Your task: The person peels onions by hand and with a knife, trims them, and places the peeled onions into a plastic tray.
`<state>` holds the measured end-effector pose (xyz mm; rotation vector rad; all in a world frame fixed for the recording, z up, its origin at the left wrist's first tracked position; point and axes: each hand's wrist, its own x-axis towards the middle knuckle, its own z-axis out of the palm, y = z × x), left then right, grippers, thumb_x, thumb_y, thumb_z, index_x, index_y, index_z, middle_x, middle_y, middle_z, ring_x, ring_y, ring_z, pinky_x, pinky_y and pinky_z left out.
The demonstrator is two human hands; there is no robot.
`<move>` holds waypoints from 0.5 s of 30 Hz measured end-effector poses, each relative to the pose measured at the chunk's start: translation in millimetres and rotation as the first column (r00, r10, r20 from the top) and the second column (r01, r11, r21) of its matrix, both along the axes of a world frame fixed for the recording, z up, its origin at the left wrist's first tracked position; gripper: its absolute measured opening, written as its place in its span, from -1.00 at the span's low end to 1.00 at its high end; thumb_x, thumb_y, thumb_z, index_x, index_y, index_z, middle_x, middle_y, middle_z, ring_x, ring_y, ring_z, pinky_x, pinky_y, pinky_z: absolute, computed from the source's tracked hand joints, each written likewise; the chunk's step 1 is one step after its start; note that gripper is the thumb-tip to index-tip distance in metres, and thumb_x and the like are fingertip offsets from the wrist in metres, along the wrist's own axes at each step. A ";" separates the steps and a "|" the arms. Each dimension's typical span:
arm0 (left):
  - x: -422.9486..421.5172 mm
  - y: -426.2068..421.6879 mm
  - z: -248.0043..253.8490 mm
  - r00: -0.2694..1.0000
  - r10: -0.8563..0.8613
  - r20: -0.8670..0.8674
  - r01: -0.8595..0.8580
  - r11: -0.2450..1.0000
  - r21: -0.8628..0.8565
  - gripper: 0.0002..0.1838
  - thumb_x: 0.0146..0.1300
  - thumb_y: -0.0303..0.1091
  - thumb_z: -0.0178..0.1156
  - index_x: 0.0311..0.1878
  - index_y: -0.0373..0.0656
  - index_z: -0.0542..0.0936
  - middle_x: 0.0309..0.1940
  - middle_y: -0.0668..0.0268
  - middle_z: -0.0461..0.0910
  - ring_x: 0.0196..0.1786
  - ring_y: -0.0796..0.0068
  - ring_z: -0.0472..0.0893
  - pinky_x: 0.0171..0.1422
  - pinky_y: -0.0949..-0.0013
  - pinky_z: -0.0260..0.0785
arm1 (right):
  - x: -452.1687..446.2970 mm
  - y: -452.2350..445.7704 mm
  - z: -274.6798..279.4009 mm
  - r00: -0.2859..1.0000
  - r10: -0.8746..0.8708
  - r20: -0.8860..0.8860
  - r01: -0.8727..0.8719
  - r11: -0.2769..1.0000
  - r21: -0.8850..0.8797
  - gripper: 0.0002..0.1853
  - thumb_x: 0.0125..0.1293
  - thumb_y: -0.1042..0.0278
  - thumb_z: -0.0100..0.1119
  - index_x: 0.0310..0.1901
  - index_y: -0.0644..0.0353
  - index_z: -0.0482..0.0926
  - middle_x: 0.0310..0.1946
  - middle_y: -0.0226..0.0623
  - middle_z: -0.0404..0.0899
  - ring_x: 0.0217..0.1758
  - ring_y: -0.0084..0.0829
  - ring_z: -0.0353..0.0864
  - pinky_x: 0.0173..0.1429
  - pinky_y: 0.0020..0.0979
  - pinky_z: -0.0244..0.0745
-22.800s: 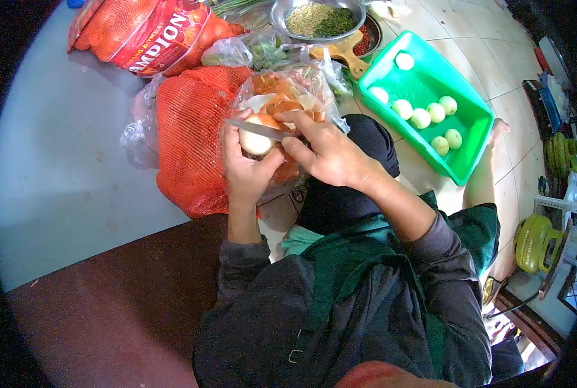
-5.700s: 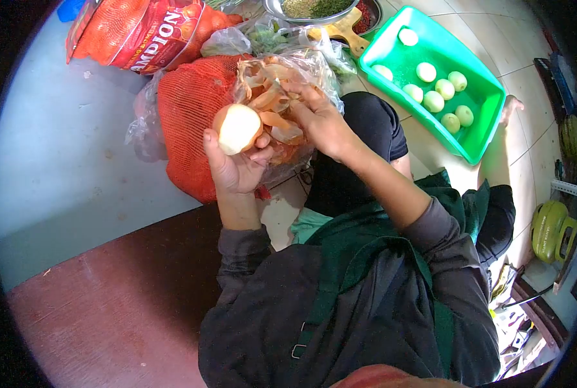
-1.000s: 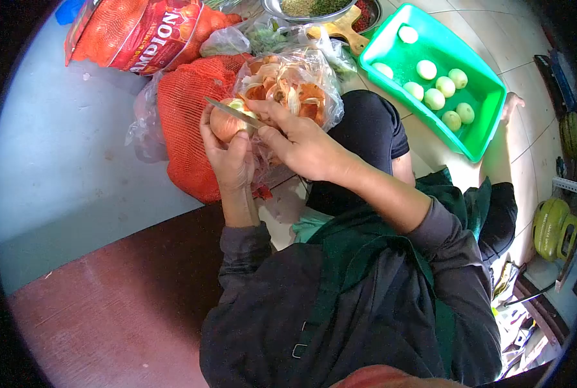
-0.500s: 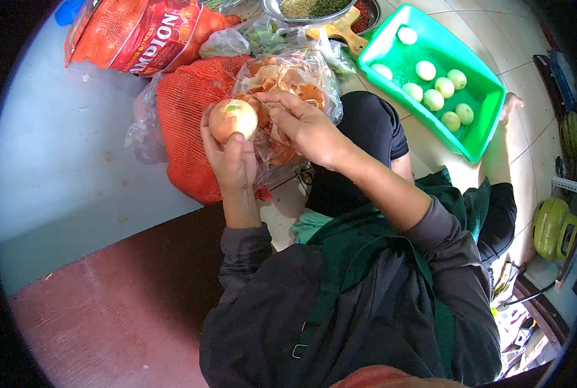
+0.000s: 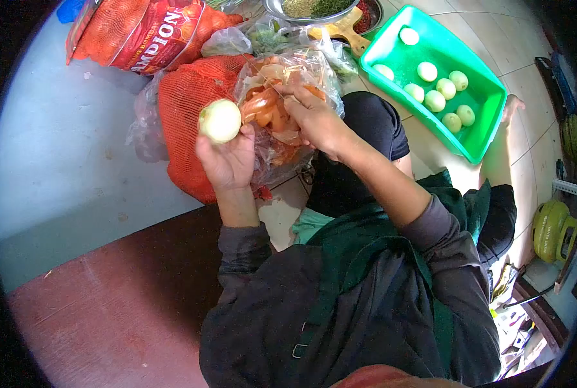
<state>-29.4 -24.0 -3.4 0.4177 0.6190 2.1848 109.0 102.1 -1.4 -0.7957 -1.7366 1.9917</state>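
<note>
A pale, peeled-looking onion [image 5: 220,121] rests in my left hand [image 5: 229,158], its fingers wrapped round it from below, in front of the red mesh sack [image 5: 188,123]. My right hand [image 5: 314,119] is closed over a clear plastic bag [image 5: 334,84] of brown onion skins [image 5: 272,110]. Its fingertips are among the skins, and a piece of orange-brown peel lies against them. The knife seen earlier cannot be made out clearly now.
The green tray [image 5: 489,139] at the right holds several peeled onions [image 5: 434,100]. A labelled sack of onions [image 5: 162,35] lies at the upper left. Behind the bag are a wooden board [image 5: 340,29] and a metal bowl [image 5: 288,18]. A green gas cylinder [image 5: 550,229] stands far right.
The onion has shifted slightly left and down, and its brown skin no longer shows. My right hand has moved from beside the onion to over the skins.
</note>
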 end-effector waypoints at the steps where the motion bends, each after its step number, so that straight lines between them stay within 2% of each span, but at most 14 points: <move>1: -2.6 0.1 -3.9 0.999 0.032 -0.038 -0.033 0.999 -0.028 -0.46 0.25 -0.02 0.07 0.23 -0.11 0.40 0.23 0.06 0.39 0.22 0.24 0.40 0.09 0.22 0.38 | 0.6 1.4 0.9 1.000 0.000 0.004 0.000 1.000 0.004 -0.55 0.42 0.22 -0.15 0.30 0.09 0.32 -0.56 -0.45 0.34 -0.70 -0.65 0.21 -0.62 -0.58 0.17; 4: -3.8 -1.1 2.6 0.997 0.075 -0.017 -0.077 0.986 -0.147 -0.48 0.28 -0.09 0.05 0.23 -0.15 0.39 0.25 -0.02 0.35 0.26 0.17 0.36 0.10 0.22 0.40 | 1.9 7.0 1.9 1.000 -0.011 0.006 0.011 1.000 0.012 -0.55 0.42 0.22 -0.15 0.31 0.09 0.31 -0.57 -0.45 0.35 -0.71 -0.63 0.22 -0.64 -0.58 0.17; 7: -8.6 -2.0 15.2 0.999 -0.046 0.026 0.046 0.998 -0.032 -0.53 0.29 -0.12 0.02 0.20 -0.15 0.41 0.18 0.11 0.42 0.24 0.21 0.40 0.01 0.23 0.44 | 0.7 12.5 -4.7 1.000 -0.023 -0.005 0.023 1.000 0.004 -0.54 0.42 0.21 -0.15 0.31 0.08 0.31 -0.57 -0.45 0.35 -0.71 -0.63 0.24 -0.66 -0.58 0.17; 8: -8.2 -3.4 20.9 0.994 -0.080 0.069 0.081 0.997 -0.008 -0.52 0.28 -0.20 0.04 0.24 -0.16 0.37 0.18 0.02 0.40 0.28 0.12 0.37 0.01 0.20 0.45 | 0.6 13.5 -6.9 1.000 -0.023 -0.008 0.023 1.000 -0.002 -0.54 0.42 0.21 -0.15 0.32 0.08 0.30 -0.57 -0.45 0.35 -0.71 -0.63 0.25 -0.66 -0.58 0.17; 11: -12.3 -7.3 18.1 0.996 -0.082 0.023 0.081 0.996 0.025 -0.48 0.27 -0.22 0.05 0.28 -0.17 0.31 0.20 0.03 0.38 0.29 0.07 0.36 0.03 0.22 0.46 | 1.2 16.0 -1.4 1.000 0.002 0.003 -0.002 1.000 0.000 -0.54 0.43 0.22 -0.16 0.33 0.07 0.29 -0.57 -0.46 0.36 -0.71 -0.64 0.24 -0.66 -0.59 0.17; 12: -12.5 -8.4 16.1 0.998 -0.035 -0.046 0.034 0.999 -0.031 -0.47 0.27 -0.25 0.07 0.28 -0.19 0.29 0.19 0.04 0.38 0.28 0.08 0.37 0.04 0.23 0.46 | 2.1 15.9 3.4 1.000 0.025 0.015 -0.025 0.999 0.021 -0.54 0.43 0.22 -0.16 0.33 0.07 0.29 -0.57 -0.47 0.35 -0.70 -0.65 0.25 -0.65 -0.60 0.18; 14: -12.4 -9.7 12.8 0.981 0.046 -0.190 -0.072 0.989 -0.132 -0.44 0.25 -0.29 0.11 0.30 -0.21 0.24 0.18 0.05 0.38 0.26 0.12 0.39 0.06 0.26 0.47 | 2.6 13.4 6.0 0.999 0.039 0.014 -0.041 0.991 0.126 -0.53 0.42 0.20 -0.14 0.33 0.10 0.28 -0.33 -0.29 0.38 -0.38 -0.45 0.29 -0.32 -0.49 0.21; 15: -11.1 -9.7 13.8 0.963 0.059 -0.261 -0.108 0.978 -0.178 -0.43 0.24 -0.34 0.13 0.29 -0.22 0.23 0.16 0.07 0.38 0.23 0.14 0.41 0.08 0.25 0.47 | 2.4 10.9 5.7 0.999 0.033 0.001 -0.032 0.978 0.208 -0.51 0.41 0.17 -0.13 0.32 0.13 0.28 -0.10 -0.11 0.42 -0.06 -0.24 0.34 0.00 -0.37 0.24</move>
